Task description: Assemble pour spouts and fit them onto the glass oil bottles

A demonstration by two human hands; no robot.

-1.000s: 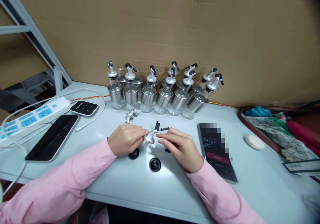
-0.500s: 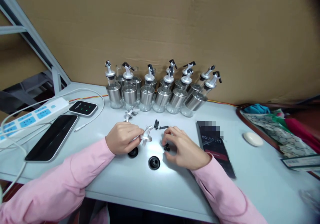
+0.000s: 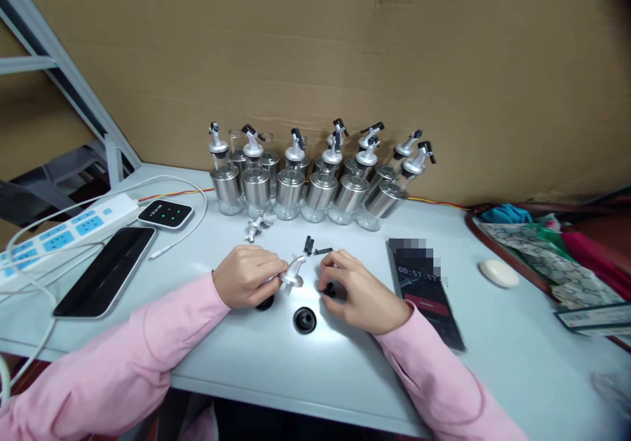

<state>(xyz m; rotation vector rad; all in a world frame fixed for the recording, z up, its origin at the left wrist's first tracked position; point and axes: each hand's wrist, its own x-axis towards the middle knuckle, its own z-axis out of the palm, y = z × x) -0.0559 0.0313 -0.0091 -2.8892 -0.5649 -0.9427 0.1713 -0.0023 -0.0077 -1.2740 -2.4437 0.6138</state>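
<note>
"Brown cardboard (image 3: 296, 53) backs a pale counter (image 3: 256, 378), with steel-sleeved glass bottles (image 3: 290, 191) ranged along the far side. Where's the piece in hand?"

"In front of the bottles, at the left hand (image 3: 245, 276). Thumb and fingers pinch a silver pourer top (image 3: 292, 278) by the left edge of its flange."

"How does it lie?"

"Tilted. Its spout rises away from the counter's near edge and leans right — towards the right hand (image 3: 363, 294)."

"And the right grip?"

"Curled, fingers and thumb, around some small black pieces (image 3: 330, 289) on the counter. I can't tell whether it has closed on one."

"Which hand is nearer to those?"

"Right, plainly. They sit at its fingertips, directly to the right of the pourer top, with a short gap between. I'd judge that sideways gap to be the relation that counts."

"What about the long black parts?"

"Beyond the gap. A pair of black levers (image 3: 308, 245) points away, lengthwise; a single black lever (image 3: 323, 251) lies crosswise, just past the right fingertips."

"Anything closer in?"

"One round black stopper (image 3: 305, 321) between the hands — and a second black stopper (image 3: 265, 303), partly hidden by the left."
</note>
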